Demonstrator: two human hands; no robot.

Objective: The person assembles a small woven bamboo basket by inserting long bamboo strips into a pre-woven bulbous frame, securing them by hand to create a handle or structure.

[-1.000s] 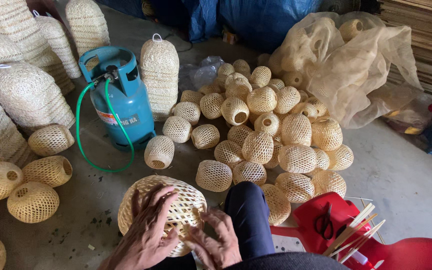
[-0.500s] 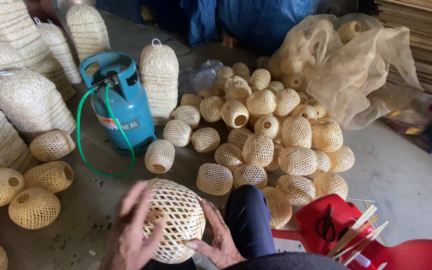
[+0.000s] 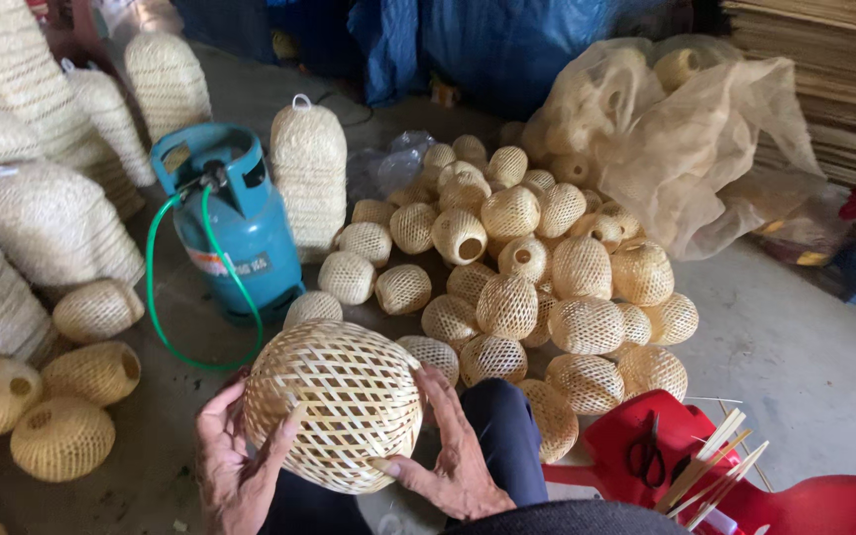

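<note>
Concrete workshop floor point(image 3: 804, 367), grey, strewn with woven goods.

Left hand point(image 3: 235, 466): at 7 o'clock, fingers spread, palm cupped against the lower left side of the woven bamboo ball point(image 3: 334, 416); thumb laid up across the weave.
Right hand point(image 3: 448, 451): at 6 o'clock, fingers spread along the ball's right side, thumb pressed under its lower edge. The ball is gripped between both hands, above the person's dark-trousered knee point(image 3: 502, 436).

Red plastic stool point(image 3: 646, 446): 5 o'clock, bearing black scissors point(image 3: 646, 456) and pale bamboo strips point(image 3: 715, 466).
Heap of smaller woven balls point(image 3: 527, 277): 12 to 2 o'clock, just beyond the knee.
Blue gas cylinder point(image 3: 230, 223) with green hose point(image 3: 156, 297): 10 o'clock.
Tall woven shades point(image 3: 42, 198): 9 to 11 o'clock.
Netting sack point(image 3: 686, 139) holding more balls: 1 o'clock.
</note>
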